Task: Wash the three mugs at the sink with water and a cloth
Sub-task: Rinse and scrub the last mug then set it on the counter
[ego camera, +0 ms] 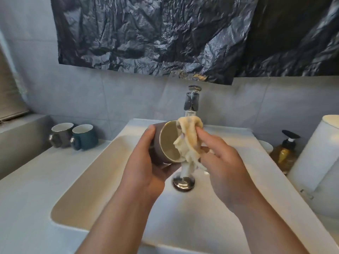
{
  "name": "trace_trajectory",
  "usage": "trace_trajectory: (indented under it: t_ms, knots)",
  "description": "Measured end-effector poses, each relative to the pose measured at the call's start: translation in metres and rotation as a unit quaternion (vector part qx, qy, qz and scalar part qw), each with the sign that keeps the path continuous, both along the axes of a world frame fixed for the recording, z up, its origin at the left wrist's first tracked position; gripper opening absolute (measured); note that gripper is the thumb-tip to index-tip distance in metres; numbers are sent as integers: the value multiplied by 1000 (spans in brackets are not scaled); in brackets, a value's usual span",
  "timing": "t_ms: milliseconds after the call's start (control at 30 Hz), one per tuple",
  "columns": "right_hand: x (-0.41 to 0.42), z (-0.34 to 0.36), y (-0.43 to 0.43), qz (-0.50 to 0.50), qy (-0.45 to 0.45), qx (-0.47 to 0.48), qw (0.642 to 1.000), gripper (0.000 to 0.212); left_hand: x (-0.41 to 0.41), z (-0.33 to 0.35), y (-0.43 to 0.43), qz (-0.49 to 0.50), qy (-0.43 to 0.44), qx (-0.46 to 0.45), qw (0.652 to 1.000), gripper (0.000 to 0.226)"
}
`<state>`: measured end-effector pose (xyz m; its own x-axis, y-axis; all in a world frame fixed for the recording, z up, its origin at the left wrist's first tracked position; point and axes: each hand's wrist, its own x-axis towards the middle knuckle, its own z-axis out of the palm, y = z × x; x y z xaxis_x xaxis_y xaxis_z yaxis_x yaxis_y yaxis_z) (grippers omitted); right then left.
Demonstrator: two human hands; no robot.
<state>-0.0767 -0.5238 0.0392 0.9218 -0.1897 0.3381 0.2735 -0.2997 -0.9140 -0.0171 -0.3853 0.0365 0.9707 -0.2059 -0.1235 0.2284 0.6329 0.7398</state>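
Plainly, the work is on 1 of the 3 mugs. The left hand (145,162) holds the tilted mug (168,142) on its side over the sink (110,180), mouth turned right, so the inside faces the cloth and any water runs into the basin rather than onto the desk (27,198). Its fingers (168,167) curl under the body, thumb over the top, clamped on it. The right hand (223,162) has its fingers (207,136) pinched on the cloth (189,140), which drapes over the rim just below the tap (191,101). A pale trickle seems to fall from it toward the drain (183,182). The grey mug (60,134) and teal mug (84,137) stand upright, side by side, on the desk at the left, clear of splashes. Whether those 2 are washed or waiting I cannot tell.
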Motion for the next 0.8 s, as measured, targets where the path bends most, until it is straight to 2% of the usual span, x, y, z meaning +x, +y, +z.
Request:
trace_trajectory:
  t_ms: [67, 133, 267, 433, 500, 567, 633, 700, 800]
  knots:
    - [-3, 6, -1, -45, -14, -61, 997, 51, -1, 1, 0, -3, -16, -6, 1000, 27]
    - [-5, 8, -4, -76, -45, -82, 993, 46, -3, 4, 1, 2, -40, -13, 999, 26]
    - [-16, 3, 0, -157, -154, -120, 968, 29, -6, 8, 1, 13, -91, -28, 995, 39]
    - [-12, 0, 14, -225, -262, -289, 893, 24, -9, 10, 0, -33, -87, -33, 995, 57]
    - [-12, 2, 16, -236, -283, -359, 858, 19, -11, 11, 0, -51, -95, -29, 994, 63]
    - [-14, 3, 19, -230, -265, -418, 838, 13, -13, 11, 0, -57, -102, -30, 993, 67]
    - [-20, 7, 24, -202, -213, -458, 839, 19, -14, 11, 1, -64, -107, -35, 992, 65]
    - [-26, 14, 27, -139, -156, -476, 854, 32, -15, 11, 1, -73, -113, -30, 990, 59]
    - [-38, 28, 25, -8, -112, -400, 910, 55, -12, 8, 1, -87, -125, -25, 988, 53]
